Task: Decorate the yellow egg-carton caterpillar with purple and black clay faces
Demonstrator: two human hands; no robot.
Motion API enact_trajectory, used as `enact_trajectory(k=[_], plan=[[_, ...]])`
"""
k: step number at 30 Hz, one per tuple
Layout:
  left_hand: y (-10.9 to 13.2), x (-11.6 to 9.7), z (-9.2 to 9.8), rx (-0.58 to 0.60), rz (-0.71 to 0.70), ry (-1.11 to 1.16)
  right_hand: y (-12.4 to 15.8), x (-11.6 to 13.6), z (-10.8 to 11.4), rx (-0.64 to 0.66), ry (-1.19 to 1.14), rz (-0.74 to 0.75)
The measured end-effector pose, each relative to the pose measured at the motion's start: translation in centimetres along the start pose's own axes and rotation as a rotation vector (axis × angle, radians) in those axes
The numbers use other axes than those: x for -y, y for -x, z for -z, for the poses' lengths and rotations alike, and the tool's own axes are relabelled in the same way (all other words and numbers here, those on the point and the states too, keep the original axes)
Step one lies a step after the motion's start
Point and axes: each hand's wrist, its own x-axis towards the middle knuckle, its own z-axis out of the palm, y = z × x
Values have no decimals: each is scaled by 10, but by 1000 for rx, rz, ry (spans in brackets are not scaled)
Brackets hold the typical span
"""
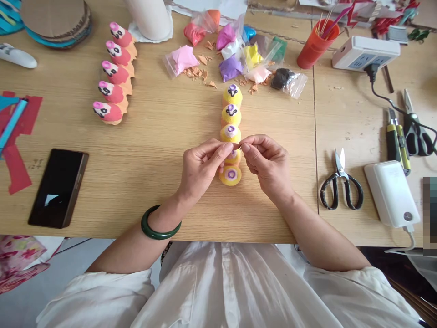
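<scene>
A row of yellow domed pieces runs front to back on the wooden table; each visible one bears a purple ring, and the two farthest also show black face marks. Above the row's nearer half, my left hand and my right hand meet fingertip to fingertip. Both are closed in a pinch. A tiny dark bit shows between the fingertips, too small to name or to assign to one hand. Behind the row lies a bag of black clay. The fingers partly cover the fourth yellow piece.
Clay bags and orange scraps lie at the back. A red-and-white row stands left, a phone front left. On the right are black-handled scissors, a white power bank, a cutter and a red cup.
</scene>
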Motion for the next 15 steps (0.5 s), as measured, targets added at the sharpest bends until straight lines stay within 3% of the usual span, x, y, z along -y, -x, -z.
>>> enact_trajectory(k=[4, 15], plan=[[0, -2, -1, -57, -76, -102, 1, 2, -2, -34, 19, -47], [0, 1, 0, -15, -78, -141, 2, 1, -2, 5, 13, -18]])
